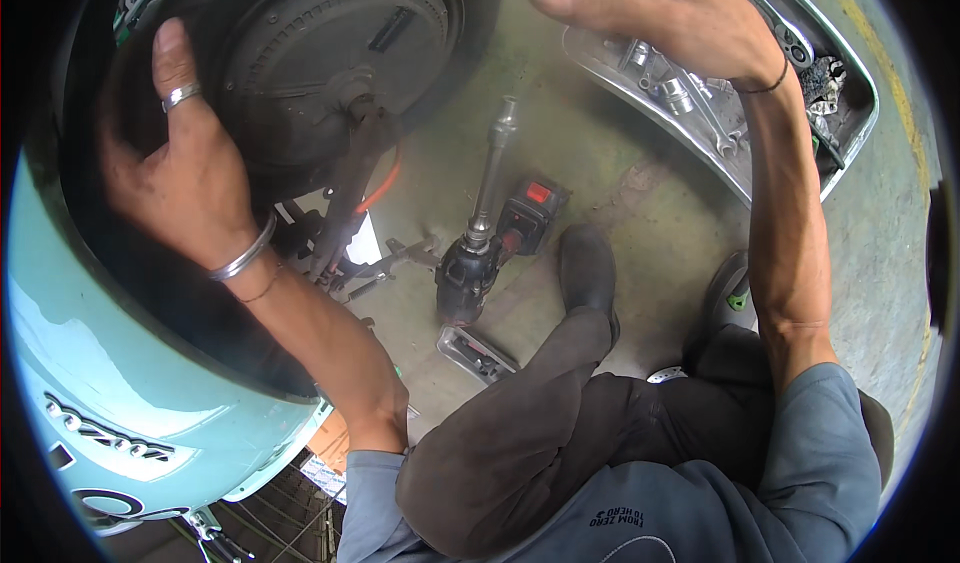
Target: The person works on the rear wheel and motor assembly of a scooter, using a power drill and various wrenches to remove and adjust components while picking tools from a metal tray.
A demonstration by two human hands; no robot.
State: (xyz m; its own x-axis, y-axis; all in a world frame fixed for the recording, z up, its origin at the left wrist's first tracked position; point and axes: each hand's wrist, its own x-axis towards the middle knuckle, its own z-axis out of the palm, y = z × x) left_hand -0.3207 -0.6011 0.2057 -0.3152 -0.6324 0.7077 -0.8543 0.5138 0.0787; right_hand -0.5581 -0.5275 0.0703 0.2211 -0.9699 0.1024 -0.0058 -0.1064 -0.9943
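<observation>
A dark wheel with a black tyre sits under a turquoise body panel at the upper left. My left hand is open beside the tyre's left side, thumb stretched up and the other fingers blurred. Over to the right of the wheel, my right hand is raised above a tool tray, open, its thumb pointing left; the picture's top edge cuts off its fingers. Neither hand shows anything in its grasp. On the floor between my arms stands a cordless impact wrench with a long extension and socket pointing away from me.
Spanners, sockets and a ratchet lie in the tray. A smaller metal tray with small parts is near my shoe. Suspension parts and an orange cable are below the wheel.
</observation>
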